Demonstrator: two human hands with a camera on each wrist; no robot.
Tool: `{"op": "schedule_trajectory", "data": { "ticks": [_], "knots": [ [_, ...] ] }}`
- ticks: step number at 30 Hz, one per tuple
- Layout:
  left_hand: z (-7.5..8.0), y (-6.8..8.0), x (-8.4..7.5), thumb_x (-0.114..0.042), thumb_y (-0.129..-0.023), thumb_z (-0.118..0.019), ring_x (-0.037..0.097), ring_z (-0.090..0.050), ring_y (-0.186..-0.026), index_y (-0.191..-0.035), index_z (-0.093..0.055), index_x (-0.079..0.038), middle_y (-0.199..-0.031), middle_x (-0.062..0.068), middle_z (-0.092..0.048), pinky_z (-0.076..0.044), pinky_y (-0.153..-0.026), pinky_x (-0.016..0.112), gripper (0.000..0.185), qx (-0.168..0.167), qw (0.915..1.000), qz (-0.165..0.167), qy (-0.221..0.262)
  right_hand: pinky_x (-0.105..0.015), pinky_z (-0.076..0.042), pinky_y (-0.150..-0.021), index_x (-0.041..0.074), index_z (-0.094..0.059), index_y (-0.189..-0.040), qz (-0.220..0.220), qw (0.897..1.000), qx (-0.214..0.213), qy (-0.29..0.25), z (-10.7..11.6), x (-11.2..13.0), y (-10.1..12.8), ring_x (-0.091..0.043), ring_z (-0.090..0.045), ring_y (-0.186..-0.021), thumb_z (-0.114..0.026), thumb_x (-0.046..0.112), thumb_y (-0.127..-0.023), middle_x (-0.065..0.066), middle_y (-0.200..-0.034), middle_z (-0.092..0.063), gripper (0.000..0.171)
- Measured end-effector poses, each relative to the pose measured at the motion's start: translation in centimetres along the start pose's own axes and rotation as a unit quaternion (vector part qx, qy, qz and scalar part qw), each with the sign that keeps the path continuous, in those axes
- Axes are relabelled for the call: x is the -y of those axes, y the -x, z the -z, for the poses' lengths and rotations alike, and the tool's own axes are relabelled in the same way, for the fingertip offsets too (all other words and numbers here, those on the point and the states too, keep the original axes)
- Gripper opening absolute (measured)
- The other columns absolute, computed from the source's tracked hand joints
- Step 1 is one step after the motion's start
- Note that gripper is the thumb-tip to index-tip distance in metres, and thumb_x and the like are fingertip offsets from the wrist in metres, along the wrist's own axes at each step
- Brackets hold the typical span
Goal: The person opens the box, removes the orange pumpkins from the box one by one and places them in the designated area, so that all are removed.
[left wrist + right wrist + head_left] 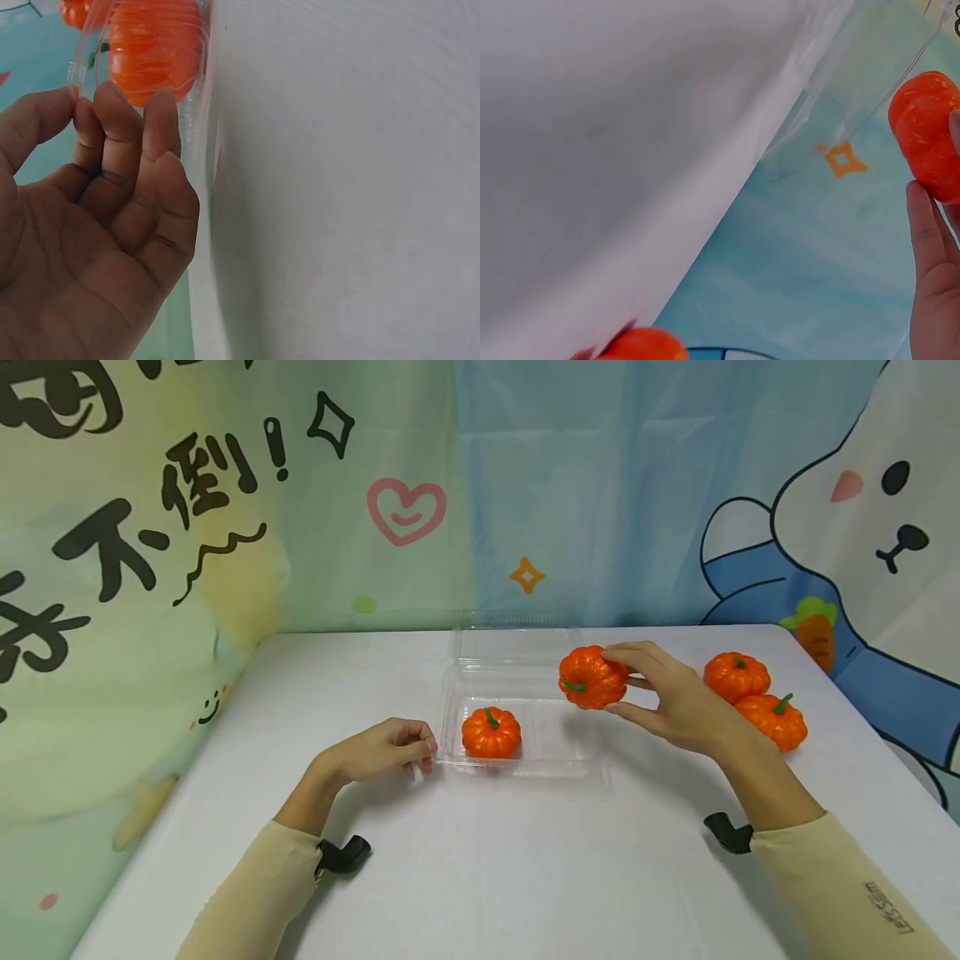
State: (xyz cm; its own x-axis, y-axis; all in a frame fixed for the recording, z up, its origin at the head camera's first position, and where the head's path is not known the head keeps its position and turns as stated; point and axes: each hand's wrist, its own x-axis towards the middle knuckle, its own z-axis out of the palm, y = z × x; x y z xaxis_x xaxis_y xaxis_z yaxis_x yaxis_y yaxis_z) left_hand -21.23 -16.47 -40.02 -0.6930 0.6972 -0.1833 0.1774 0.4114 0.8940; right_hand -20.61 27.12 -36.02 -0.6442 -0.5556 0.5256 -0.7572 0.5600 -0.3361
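A small orange toy pumpkin (593, 677) is gripped by my right hand (667, 697), thumb below and fingers above, over the right part of a clear plastic box (551, 766). In the right wrist view the held pumpkin (928, 135) shows at the right edge, partly covered by the fingers. Inside the box, at its left, sits another pumpkin (491, 732) with a green stem. My left hand (386, 749) pinches the box's near left corner between thumb and index finger; in the left wrist view the other fingers (124, 135) curl beside the box wall.
Two more pumpkins lie together at the right, a rear one (737, 675) and a front one (776, 720) partly behind my right wrist. The box's clear lid (517, 645) stands open at the back. A printed curtain (600, 485) hangs behind the white table (487, 877).
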Motion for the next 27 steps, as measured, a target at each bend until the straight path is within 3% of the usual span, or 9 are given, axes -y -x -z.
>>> {"op": "schedule_trajectory", "data": {
  "ticks": [5, 15, 27],
  "knots": [
    [0.0, -0.1, -0.1, -0.015, -0.106, -0.052, 0.029, -0.064, -0.091, -0.101, -0.061, 0.001, -0.094, 0.019, -0.067, -0.057, -0.079, 0.034, 0.019, 0.001, 1.0, -0.001, 0.0, -0.008, -0.045, -0.095, 0.008, -0.056, -0.144, -0.007, 0.999, -0.022, 0.026, 0.9, -0.3, 1.6, -0.027, -0.06, -0.118, -0.089, -0.006, -0.071, -0.014, -0.139, -0.055, 0.081],
    [-0.1, 0.0, -0.2, -0.015, -0.106, -0.052, 0.029, -0.064, -0.092, -0.102, -0.062, 0.0, -0.095, 0.019, -0.068, -0.057, -0.08, 0.034, 0.018, -0.001, 1.0, 0.01, 0.003, -0.004, -0.04, -0.095, 0.009, -0.059, -0.143, -0.027, 0.998, -0.022, 0.045, 1.7, -0.6, 3.3, -0.026, -0.058, -0.118, -0.09, -0.006, -0.071, -0.014, -0.139, -0.055, 0.08],
    [-0.1, 0.0, -0.3, -0.016, -0.106, -0.052, 0.03, -0.063, -0.092, -0.102, -0.061, 0.001, -0.095, 0.02, -0.067, -0.057, -0.08, 0.034, 0.02, -0.003, 1.0, 0.007, -0.001, -0.004, -0.04, -0.094, 0.008, -0.058, -0.144, -0.07, 0.996, -0.026, 0.042, 2.5, -0.7, 5.5, 0.008, -0.043, -0.127, -0.09, -0.007, -0.07, -0.014, -0.14, -0.055, 0.082]
  ]
}}
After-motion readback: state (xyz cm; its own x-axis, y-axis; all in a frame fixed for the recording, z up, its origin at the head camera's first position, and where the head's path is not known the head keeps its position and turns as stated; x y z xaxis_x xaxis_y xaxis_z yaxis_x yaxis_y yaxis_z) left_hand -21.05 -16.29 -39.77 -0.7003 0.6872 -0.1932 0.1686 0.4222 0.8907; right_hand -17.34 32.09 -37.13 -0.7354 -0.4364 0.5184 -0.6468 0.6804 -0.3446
